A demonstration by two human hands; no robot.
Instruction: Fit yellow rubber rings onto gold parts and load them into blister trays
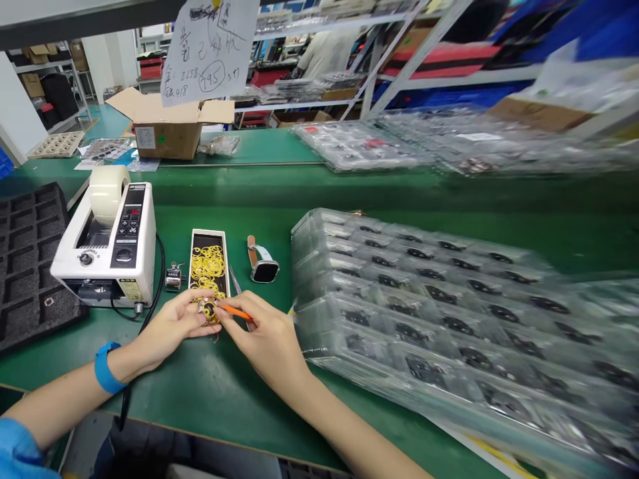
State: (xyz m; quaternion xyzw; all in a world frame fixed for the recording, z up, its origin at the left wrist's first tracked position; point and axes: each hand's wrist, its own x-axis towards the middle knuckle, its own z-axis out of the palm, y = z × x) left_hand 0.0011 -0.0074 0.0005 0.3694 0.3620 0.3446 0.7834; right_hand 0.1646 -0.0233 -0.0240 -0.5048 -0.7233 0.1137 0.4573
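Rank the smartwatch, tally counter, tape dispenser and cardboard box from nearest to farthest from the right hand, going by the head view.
From the right hand:
1. Smartwatch, just beyond it
2. Tally counter, to its left
3. Tape dispenser, farther left
4. Cardboard box, at the back left

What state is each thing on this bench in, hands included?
Left hand: holding a small round part.
Right hand: gripping an orange tool at the round part.
White box: open, holding yellow rings.
Tape dispenser: display lit red, tape roll loaded.
Watch: lying face up, screen dark.
Cardboard box: flaps open.
Clear trays: stacked, dark items inside.
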